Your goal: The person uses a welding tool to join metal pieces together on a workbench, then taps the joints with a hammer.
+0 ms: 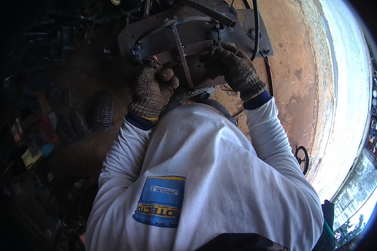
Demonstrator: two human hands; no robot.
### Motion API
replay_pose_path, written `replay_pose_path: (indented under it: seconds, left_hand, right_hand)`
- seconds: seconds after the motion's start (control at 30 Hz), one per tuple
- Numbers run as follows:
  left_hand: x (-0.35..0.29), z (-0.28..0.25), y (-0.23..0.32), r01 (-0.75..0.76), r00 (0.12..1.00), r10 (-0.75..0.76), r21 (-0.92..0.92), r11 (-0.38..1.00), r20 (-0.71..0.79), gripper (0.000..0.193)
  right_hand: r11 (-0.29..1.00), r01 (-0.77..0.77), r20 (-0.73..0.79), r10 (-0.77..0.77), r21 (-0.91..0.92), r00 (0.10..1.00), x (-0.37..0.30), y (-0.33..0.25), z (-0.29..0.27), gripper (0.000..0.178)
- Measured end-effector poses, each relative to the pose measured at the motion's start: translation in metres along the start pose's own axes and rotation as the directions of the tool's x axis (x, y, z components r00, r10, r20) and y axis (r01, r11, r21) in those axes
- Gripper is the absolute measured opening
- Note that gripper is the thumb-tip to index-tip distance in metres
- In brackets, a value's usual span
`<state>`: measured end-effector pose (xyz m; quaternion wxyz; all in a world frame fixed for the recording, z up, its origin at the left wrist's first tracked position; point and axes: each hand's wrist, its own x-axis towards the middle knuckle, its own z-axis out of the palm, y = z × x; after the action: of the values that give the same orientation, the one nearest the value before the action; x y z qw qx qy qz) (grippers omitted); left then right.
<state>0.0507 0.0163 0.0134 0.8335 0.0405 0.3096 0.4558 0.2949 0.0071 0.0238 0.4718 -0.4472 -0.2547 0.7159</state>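
A dark metal plate (pixel 132 37) with bolts and holes lies in front of me. Curved bars are fixed on it, and a narrow upright strip (pixel 181 52) crosses its middle. A flat metal bar (pixel 199 48) runs from side to side between my hands, passing by that strip. My left hand (pixel 153 85), in a worn brown knit glove, is closed at the bar's left end, with a reddish tip showing at the glove's top. My right hand (pixel 238 71), gloved alike, curls its fingers over the bar's right end. The undersides of both grips are hidden.
A metal tube (pixel 213 14) slants over the plate's far side, and a black cable (pixel 256 31) hangs at its right. Wire coils (pixel 105 111) lie on the dark floor at left. A small wheel (pixel 301 160) is at right, on the brown ground (pixel 289 92).
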Motion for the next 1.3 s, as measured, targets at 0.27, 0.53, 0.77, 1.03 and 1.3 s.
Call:
replay_pose_path:
  seconds: [0.27,0.53,0.77,1.03,1.3]
  left_hand:
    - [-0.004,0.003,0.000,-0.031,1.000,0.031,0.009,0.999,-0.001,0.011]
    - [-0.004,-0.002,-0.006,-0.068,0.997,0.069,0.035,0.997,-0.024,0.012]
    - [0.000,-0.005,-0.005,-0.111,0.986,0.119,0.072,0.991,-0.117,0.013]
    - [0.003,0.002,-0.003,-0.037,0.999,0.038,0.035,0.999,-0.029,0.010]
    - [0.000,0.004,0.000,-0.041,0.994,0.043,0.026,0.999,-0.105,0.013]
  right_hand:
    - [0.990,-0.011,-0.171,-0.014,-0.143,0.985,-0.006,-0.020,-0.002,0.039]
    - [0.882,0.377,-0.266,-0.450,-0.283,0.852,0.022,-0.094,-0.055,0.035]
    - [0.672,0.663,-0.133,-0.728,-0.329,0.672,0.095,-0.191,-0.044,0.045]
    - [0.401,0.760,0.061,-0.865,-0.511,0.497,0.142,-0.251,-0.018,0.044]
    - [0.623,0.451,-0.145,-0.673,-0.639,0.725,0.120,-0.275,0.020,0.037]
